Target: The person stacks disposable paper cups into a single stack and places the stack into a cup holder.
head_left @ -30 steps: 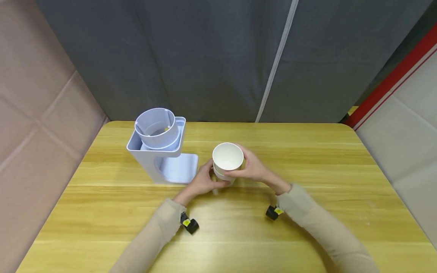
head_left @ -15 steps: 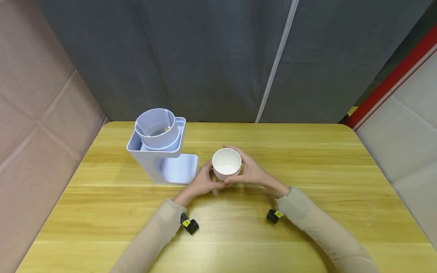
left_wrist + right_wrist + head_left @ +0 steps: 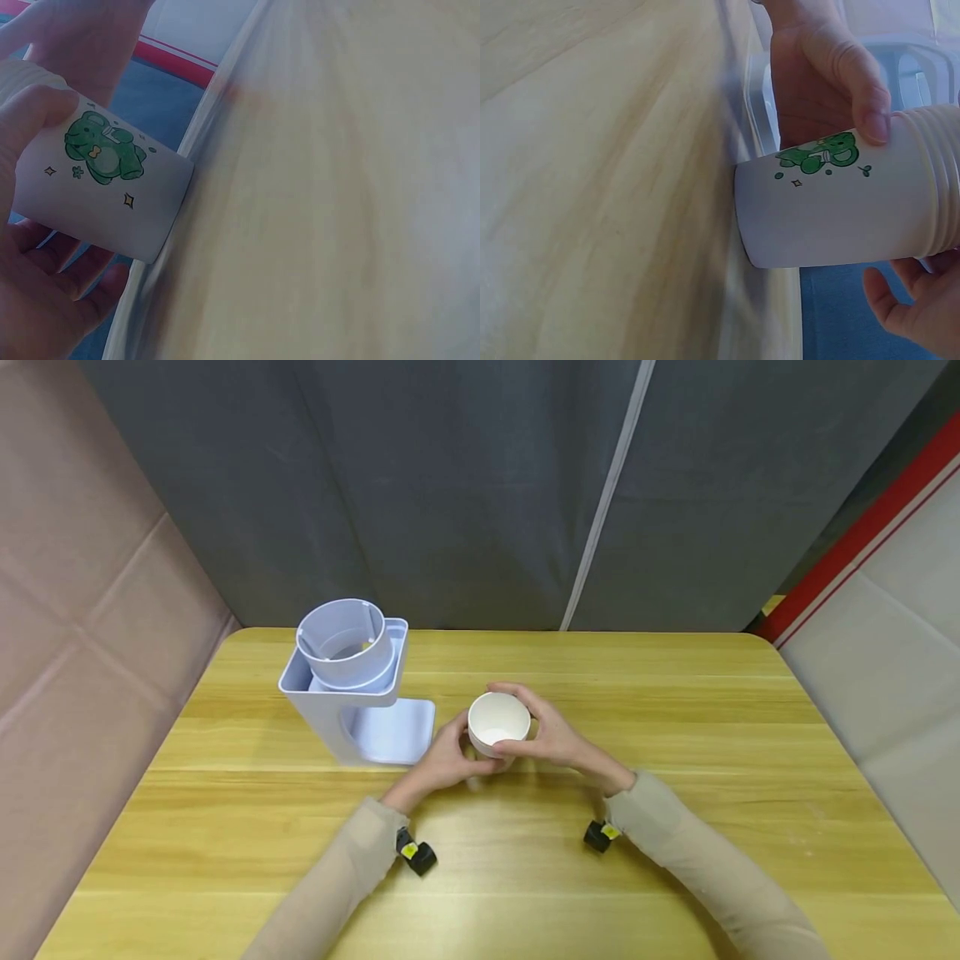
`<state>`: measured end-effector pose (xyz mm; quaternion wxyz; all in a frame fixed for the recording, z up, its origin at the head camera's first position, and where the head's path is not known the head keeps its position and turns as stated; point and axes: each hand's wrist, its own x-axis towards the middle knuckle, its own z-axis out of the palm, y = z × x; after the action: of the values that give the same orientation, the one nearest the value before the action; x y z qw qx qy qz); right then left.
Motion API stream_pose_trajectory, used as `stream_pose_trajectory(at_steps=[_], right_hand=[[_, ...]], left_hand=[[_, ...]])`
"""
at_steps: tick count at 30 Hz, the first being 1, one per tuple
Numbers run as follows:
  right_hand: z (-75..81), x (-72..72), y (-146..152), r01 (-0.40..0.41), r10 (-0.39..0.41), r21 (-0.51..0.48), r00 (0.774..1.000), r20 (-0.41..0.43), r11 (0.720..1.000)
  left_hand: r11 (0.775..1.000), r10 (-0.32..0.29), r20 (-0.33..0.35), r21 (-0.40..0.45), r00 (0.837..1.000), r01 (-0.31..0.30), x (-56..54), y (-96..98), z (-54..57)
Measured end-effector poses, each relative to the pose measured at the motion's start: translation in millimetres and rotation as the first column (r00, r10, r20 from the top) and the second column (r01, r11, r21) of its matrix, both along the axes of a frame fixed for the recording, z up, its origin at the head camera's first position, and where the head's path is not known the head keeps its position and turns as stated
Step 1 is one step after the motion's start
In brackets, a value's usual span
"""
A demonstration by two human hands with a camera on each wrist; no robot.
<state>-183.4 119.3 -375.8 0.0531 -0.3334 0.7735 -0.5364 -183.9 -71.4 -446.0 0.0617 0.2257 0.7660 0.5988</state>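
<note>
A stack of white paper cups [image 3: 498, 720] stands upright on the table, nested so that several rims show in the right wrist view. A green bear print [image 3: 105, 148] decorates the outer cup. My left hand [image 3: 450, 756] grips the lower body of the stack, its thumb [image 3: 872, 124] laid against the side. Around the upper part curls my right hand [image 3: 551, 735], with thumb and fingers on either side near the rims. The top cup's inside faces the head camera. The right hand's fingertips are partly out of the right wrist view.
Left of the hands stands a pale lavender plastic stand [image 3: 330, 718] with a round holder [image 3: 347, 643] on top and a flat base [image 3: 395, 731]. The wooden table [image 3: 495, 877] ends at a dark grey curtain [image 3: 420, 493]. Padded panels flank both sides.
The top cup has dropped lower into the stack, right hand moving down with it; the gap between rims seen earlier has narrowed. The left hand has stayed in place.
</note>
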Motion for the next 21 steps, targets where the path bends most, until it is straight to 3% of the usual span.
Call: stream_pose_trajectory(at_steps=[6,9,16,18,21], right_hand=[[-24.7,-9.2,5,-0.003,0.003,-0.014,1.000,0.014,1.000],[-29.5,-11.4,7,-0.009,0.009,-0.033,1.000,0.010,0.999],[-28.6,-10.7,8,0.004,-0.004,-0.037,1.000,-0.001,0.999],[-26.3,-9.8,8,0.011,-0.011,-0.033,1.000,0.002,0.999],[-22.1,-8.3,8,0.021,-0.021,-0.030,1.000,-0.006,0.999]], left_hand=[[1.000,-0.007,-0.026,0.016,1.000,0.008,-1.2,-0.6,-2.5],[1.000,-0.014,-0.039,0.017,0.999,0.014,-1.3,-0.6,-2.3],[1.000,-0.006,-0.039,0.004,0.999,0.006,-0.1,-0.4,0.1],[1.000,-0.001,-0.025,-0.004,1.000,0.001,4.9,0.7,11.7],[1.000,0.004,-0.038,-0.018,0.999,-0.005,6.4,1.4,16.3]])
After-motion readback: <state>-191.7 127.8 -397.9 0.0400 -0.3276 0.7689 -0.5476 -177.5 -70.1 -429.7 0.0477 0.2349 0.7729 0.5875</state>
